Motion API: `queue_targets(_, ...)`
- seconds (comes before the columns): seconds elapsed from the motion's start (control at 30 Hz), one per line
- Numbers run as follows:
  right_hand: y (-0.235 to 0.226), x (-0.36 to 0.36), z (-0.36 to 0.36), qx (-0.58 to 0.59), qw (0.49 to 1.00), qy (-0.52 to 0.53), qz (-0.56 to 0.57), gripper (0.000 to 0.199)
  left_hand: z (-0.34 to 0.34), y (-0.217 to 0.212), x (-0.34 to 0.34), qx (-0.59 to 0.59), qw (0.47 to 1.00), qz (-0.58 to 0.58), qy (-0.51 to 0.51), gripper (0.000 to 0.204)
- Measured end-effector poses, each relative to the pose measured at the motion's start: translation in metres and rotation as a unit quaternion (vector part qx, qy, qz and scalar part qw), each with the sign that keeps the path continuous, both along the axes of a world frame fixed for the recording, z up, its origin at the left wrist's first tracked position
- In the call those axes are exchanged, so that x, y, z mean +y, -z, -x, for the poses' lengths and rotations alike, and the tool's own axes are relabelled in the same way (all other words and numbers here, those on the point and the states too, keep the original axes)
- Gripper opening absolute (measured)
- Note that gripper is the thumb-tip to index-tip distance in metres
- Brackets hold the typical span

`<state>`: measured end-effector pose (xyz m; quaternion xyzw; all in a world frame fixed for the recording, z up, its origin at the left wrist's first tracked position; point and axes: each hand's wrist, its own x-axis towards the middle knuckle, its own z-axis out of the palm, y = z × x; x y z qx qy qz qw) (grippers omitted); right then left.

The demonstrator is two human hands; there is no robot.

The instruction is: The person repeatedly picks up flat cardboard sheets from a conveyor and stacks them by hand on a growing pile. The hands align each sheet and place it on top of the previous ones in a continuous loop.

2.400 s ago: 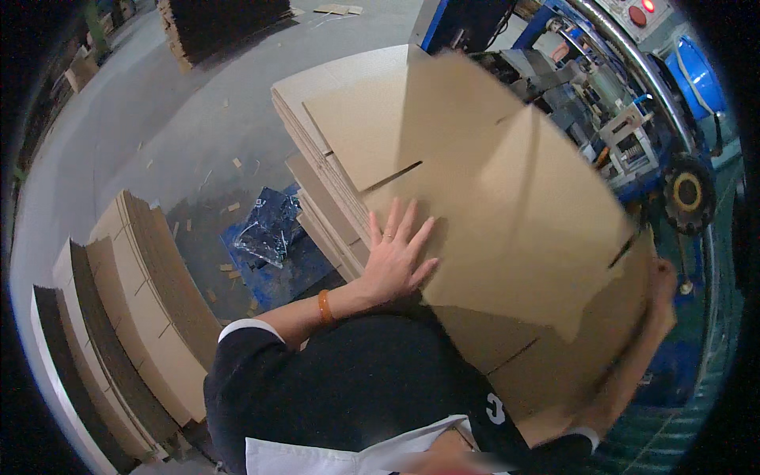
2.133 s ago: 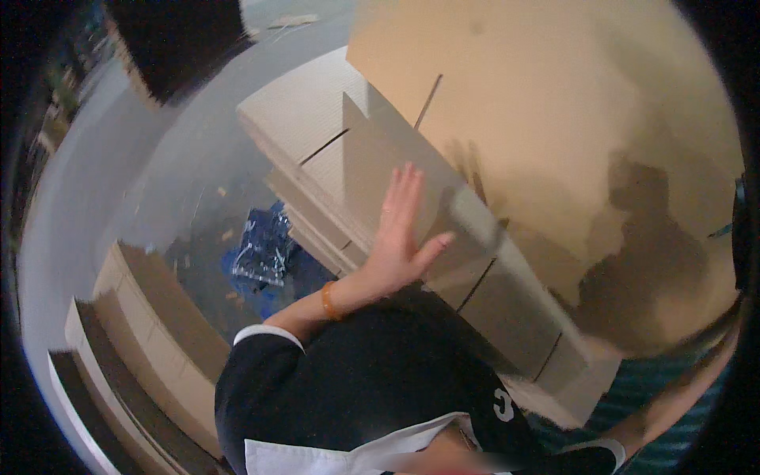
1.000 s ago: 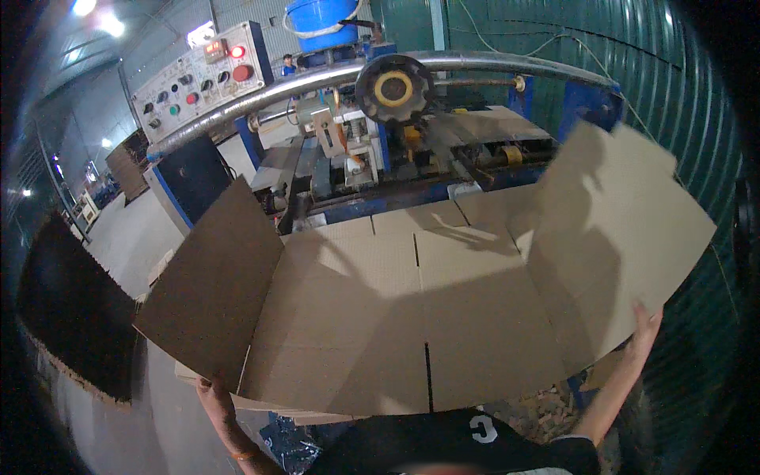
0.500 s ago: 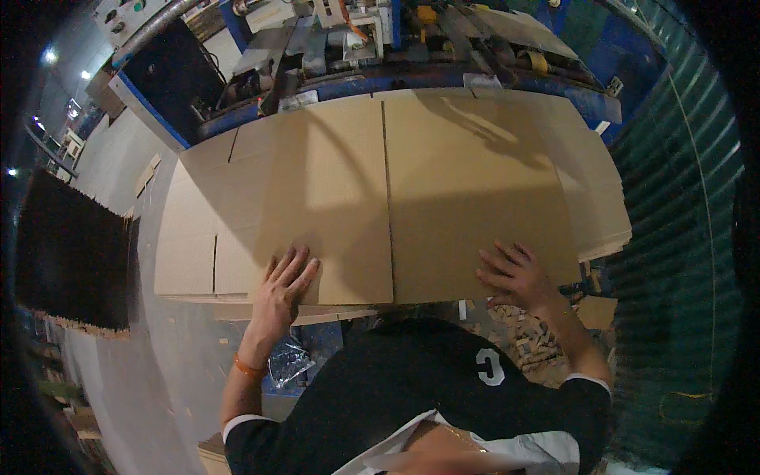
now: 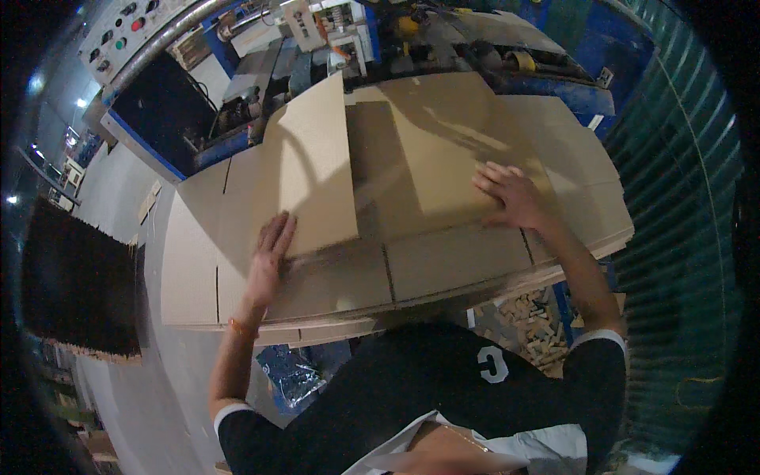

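A stack of slotted brown cardboard sheets (image 5: 443, 265) lies in front of me. Over it are two raised cardboard panels, a left panel (image 5: 313, 174) and a right panel (image 5: 467, 158), with a gap between them. Whether they join at the far end I cannot tell. My left hand (image 5: 271, 253) rests with outstretched fingers on the near left corner of the left panel. On the right panel, close to its near right side, lies my right hand (image 5: 513, 194) with fingers apart. Both panels tilt up at the machine (image 5: 340, 47).
A control panel with buttons (image 5: 123, 39) is at the far left. Left of the stack stands a dark pile of cardboard (image 5: 79, 277). Green corrugated sheeting (image 5: 673, 237) runs along the right. Cardboard scraps (image 5: 534, 332) and clear plastic wrap (image 5: 297, 376) lie below the stack.
Both hands have moved away from me toward the machine, and the panels have gone with them. The panels now lift and spread apart at the slot, baring the stack's near edge.
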<state>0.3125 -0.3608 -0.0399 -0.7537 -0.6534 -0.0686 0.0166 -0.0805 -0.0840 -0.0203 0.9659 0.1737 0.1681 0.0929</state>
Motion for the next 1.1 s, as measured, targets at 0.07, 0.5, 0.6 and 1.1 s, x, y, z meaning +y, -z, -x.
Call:
queue_targets(0.07,-0.003,0.027,-0.016,0.11,0.992,0.059,0.03,0.078,-0.034,0.001,0.025,-0.023,1.0,-0.011,-0.003,0.059)
queue_targets(0.5,0.002,0.073,-0.025,0.022,0.977,0.201,-0.068,0.059,-0.074,0.035,0.11,-0.091,0.957,-0.159,-0.227,0.069)
queue_targets(0.6,-0.009,-0.008,-0.024,0.048,0.976,0.182,-0.11,0.061,0.004,0.051,0.09,-0.144,0.885,-0.037,-0.442,0.071)
queue_targets(1.1,0.05,-0.164,-0.019,0.013,0.755,0.624,-0.2,0.074,0.153,0.046,0.054,-0.12,0.765,0.052,-0.631,0.075)
